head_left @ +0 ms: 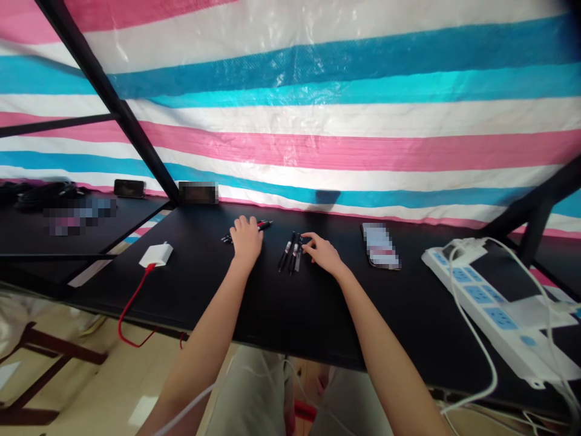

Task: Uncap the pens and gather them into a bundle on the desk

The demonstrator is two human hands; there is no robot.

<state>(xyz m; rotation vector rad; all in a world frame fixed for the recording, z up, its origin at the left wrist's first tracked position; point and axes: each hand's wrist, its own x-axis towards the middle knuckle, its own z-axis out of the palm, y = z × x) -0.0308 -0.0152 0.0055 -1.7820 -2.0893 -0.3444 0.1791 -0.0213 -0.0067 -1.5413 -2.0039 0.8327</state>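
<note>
On the flat black surface [318, 315] there lies a small bunch of slim, mostly black pens [293, 259], side by side and nearly parallel, with pale bands on some and a greyer one at the right edge. This bunch is between the two hands, just beside the grip of the right hand [321, 251]. There the thumb and forefinger come close together at the far end of the bunch (whether they pinch a pen, I cannot tell). The left hand [246, 235] is palm down over other dark pens [265, 224], one with a red part, which stick out on both sides; its fingers are slightly bent, but I cannot tell if its grip is closed.

Farther out are a white, block-shaped charger [157, 255] with a red cable [131, 303] at left, and a phone with a lit screen [381, 245] at right.
</note>
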